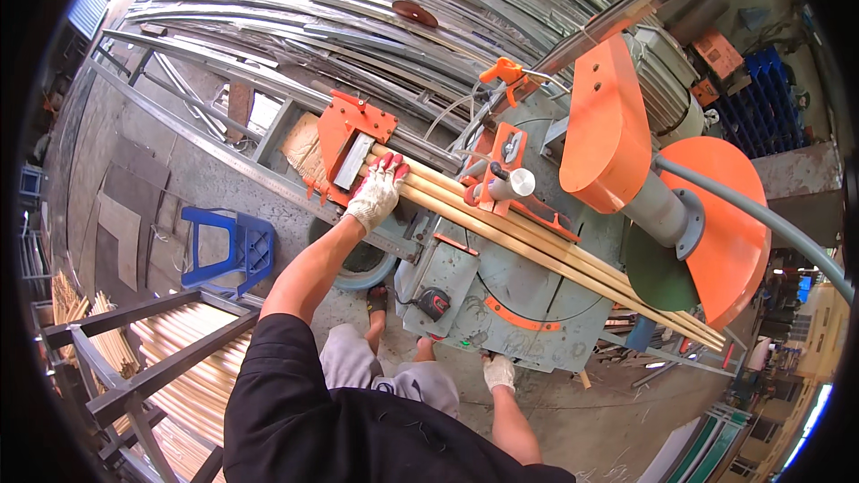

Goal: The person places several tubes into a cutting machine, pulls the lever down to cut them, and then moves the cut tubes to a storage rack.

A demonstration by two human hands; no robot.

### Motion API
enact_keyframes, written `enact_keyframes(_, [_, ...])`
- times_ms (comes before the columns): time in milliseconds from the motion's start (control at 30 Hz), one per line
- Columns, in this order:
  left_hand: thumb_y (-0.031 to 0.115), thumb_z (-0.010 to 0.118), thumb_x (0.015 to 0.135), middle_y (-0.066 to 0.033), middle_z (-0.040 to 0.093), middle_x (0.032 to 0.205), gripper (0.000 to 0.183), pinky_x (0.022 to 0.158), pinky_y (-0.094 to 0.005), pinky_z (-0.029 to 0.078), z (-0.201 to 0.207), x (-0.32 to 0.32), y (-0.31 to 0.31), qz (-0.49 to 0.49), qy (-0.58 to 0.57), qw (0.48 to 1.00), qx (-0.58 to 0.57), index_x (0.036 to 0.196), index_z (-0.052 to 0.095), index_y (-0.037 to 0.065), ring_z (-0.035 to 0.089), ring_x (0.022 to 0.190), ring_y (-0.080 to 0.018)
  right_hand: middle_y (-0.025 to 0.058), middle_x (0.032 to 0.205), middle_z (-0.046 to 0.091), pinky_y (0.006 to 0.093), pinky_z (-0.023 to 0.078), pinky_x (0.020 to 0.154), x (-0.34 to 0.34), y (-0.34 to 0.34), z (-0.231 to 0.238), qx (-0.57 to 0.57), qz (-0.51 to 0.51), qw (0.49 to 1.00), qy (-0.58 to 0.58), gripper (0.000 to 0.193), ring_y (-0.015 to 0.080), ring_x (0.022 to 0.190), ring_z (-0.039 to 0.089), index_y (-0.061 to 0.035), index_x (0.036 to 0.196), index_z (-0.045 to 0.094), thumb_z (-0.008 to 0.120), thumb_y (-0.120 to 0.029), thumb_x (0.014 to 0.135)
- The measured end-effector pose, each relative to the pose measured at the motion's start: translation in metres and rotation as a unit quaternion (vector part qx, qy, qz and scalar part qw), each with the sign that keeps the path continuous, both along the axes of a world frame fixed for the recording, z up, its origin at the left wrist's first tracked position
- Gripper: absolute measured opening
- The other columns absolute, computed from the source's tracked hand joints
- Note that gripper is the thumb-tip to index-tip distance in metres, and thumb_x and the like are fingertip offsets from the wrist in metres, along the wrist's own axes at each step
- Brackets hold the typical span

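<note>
Right hand (499, 372): positioned at the front edge of the grey-green surface (501, 279). Its fingers are partly hidden; whether it grips anything cannot be told. Tape measure (435, 303): between the two hands. Left hand (378, 192): gripping the ends of the light-brown rods (537, 250), just beside the orange bracket (369, 118). The rods extend rightward from this hand, past the orange clamp (512, 148), to the green blade (658, 270), ahead and to the right of the right hand. Caution: unevenly seated ends could give unequal lengths. Insufficient clamping could let rods roll or kick on blade contact, possibly pinching the left hand against the bracket.
</note>
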State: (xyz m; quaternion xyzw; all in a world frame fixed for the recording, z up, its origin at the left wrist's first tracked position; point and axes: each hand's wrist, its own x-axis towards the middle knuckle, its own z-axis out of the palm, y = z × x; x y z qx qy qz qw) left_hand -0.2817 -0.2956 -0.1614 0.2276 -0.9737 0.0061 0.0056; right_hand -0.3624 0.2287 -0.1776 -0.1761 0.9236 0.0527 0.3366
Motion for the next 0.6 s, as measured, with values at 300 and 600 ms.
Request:
enact_keyframes(300, [0.01, 0.041, 0.093, -0.0193, 0.035, 0.154, 0.054, 0.118, -0.0504, 0.027, 0.013, -0.001, -0.003, -0.02, -0.017, 0.997, -0.073, 0.146, 0.037, 0.002, 0.034, 0.143, -0.0367, 0.0246, 0.112, 0.065, 0.0518, 0.049, 0.091, -0.024, 0.03, -0.024, -0.187, 0.296, 0.929, 0.121, 0.028, 0.0397, 0.106, 0.063, -0.003, 0.109, 0.069, 0.055, -0.015, 0.088])
enact_keyframes(600, [0.007, 0.041, 0.094, -0.0172, 0.032, 0.157, 0.056, 0.117, -0.0506, 0.029, -0.001, -0.005, -0.012, -0.004, -0.041, 0.999, 0.004, 0.15, 0.034, 0.006, 0.034, 0.143, -0.036, 0.0117, 0.081, 0.068, 0.0317, 0.053, 0.071, -0.062, -0.062, 0.283, -0.109, -0.091, 0.942, -0.303, 0.029, 0.0188, 0.076, 0.065, -0.0038, 0.096, 0.07, 0.061, -0.031, 0.088])
